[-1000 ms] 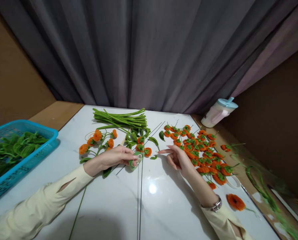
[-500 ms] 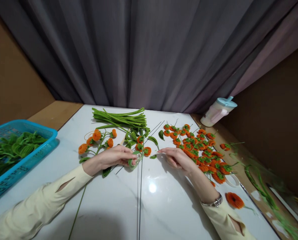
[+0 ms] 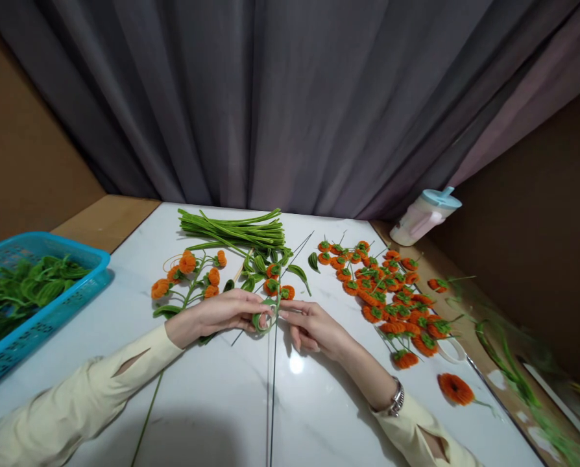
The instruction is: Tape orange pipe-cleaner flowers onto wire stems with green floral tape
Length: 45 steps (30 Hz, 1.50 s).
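My left hand [image 3: 239, 311] is closed around a roll of green floral tape [image 3: 259, 322], its pale core showing between the fingers. At its fingertips a thin green stem [image 3: 278, 299] stands up. A few orange fuzzy flowers [image 3: 272, 287] with green backs cluster along that stem. My right hand [image 3: 316, 329] has thumb and forefinger pinched at the stem, close to the left fingertips; what lies in the pinch is too small to make out. A curved green leaf [image 3: 300, 277] and a small leaf [image 3: 313, 261] lie on the white tabletop beyond.
Green fuzzy stems [image 3: 234, 230] are bundled at the back. A finished orange flower spray [image 3: 193, 279] lies left of my hands, many loose orange flowers [image 3: 392, 285] right. A blue basket [image 3: 95, 259] holds leaves. A lidded cup [image 3: 423, 217] and a single flower [image 3: 456, 389] sit at the right.
My right hand has moved left from beside the loose leaves to the stem at my left fingertips. The small leaf near its fingers no longer shows there. The left hand stays nearly in place.
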Each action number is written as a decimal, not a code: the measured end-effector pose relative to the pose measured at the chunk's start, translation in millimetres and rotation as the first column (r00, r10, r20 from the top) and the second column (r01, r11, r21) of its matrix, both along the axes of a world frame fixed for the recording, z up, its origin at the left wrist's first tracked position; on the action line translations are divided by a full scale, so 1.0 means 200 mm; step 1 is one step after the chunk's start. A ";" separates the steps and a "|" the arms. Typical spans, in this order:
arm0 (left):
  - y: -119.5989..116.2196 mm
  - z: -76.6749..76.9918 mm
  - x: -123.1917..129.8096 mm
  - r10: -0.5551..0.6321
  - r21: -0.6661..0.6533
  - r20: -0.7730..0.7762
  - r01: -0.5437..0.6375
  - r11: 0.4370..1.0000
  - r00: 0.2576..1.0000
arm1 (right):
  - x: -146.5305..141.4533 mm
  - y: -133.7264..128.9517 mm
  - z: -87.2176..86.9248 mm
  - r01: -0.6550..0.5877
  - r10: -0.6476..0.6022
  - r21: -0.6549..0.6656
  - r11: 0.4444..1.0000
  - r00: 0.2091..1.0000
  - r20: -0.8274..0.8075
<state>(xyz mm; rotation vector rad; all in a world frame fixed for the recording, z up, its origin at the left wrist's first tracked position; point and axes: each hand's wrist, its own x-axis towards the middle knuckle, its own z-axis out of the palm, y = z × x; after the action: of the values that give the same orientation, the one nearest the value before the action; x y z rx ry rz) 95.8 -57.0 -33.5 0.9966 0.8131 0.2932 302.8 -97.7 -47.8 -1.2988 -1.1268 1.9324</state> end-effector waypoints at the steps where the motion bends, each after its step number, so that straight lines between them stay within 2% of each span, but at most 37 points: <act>1: 0.00 0.00 0.00 -0.010 -0.001 0.005 0.010 1.000 1.000 | -0.01 0.00 0.00 -0.009 0.009 -0.001 1.000 1.000 -0.010; 9: -0.01 -0.01 0.01 -0.031 0.037 -0.016 0.031 0.999 0.999 | 0.00 -0.01 -0.02 -0.019 0.019 0.004 1.000 1.000 0.022; 14: -0.02 0.02 0.02 0.032 0.124 -0.114 -0.017 0.992 0.993 | 0.04 0.01 0.01 -0.033 0.033 0.002 0.999 0.992 0.119; 20: -0.05 0.00 0.02 0.011 0.243 -0.168 0.030 0.970 0.986 | 0.13 0.03 0.09 -0.051 0.035 0.046 0.998 0.955 0.293; 26: -0.09 -0.05 0.06 0.011 0.311 -0.140 0.033 0.950 0.990 | 0.27 0.03 0.22 -0.134 0.079 0.113 0.985 0.915 0.396; 28: -0.12 -0.06 0.08 0.023 0.283 -0.110 0.009 0.959 0.994 | 0.33 0.02 0.27 -0.166 0.100 0.138 0.977 0.915 0.391; 32: -0.16 -0.08 0.10 0.044 0.136 -0.003 -0.043 0.990 0.999 | 0.46 -0.01 0.37 -0.197 0.106 0.205 0.959 0.917 0.385; 35: -0.16 -0.08 0.10 0.044 0.112 0.015 -0.046 0.993 0.999 | 0.55 -0.04 0.42 -0.285 0.129 0.350 0.892 0.904 0.408; 38: -0.16 -0.08 0.10 0.054 0.119 0.009 -0.054 0.991 0.999 | 0.60 -0.05 0.44 -0.338 0.199 0.464 0.819 0.925 0.322; 41: -0.16 -0.10 0.10 0.056 0.132 -0.010 -0.054 0.990 0.998 | 0.57 -0.08 0.45 -0.258 0.194 0.465 0.847 0.964 0.182; 45: -0.15 -0.09 0.10 0.018 0.149 -0.057 -0.009 0.989 0.998 | 0.39 -0.10 0.45 -0.175 0.158 0.342 0.923 0.984 0.077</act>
<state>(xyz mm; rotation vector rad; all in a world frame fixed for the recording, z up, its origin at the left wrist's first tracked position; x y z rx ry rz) 116.7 -87.8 -52.1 1.1438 0.8600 0.3415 380.1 -117.0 41.8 -1.0890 -1.5664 1.7196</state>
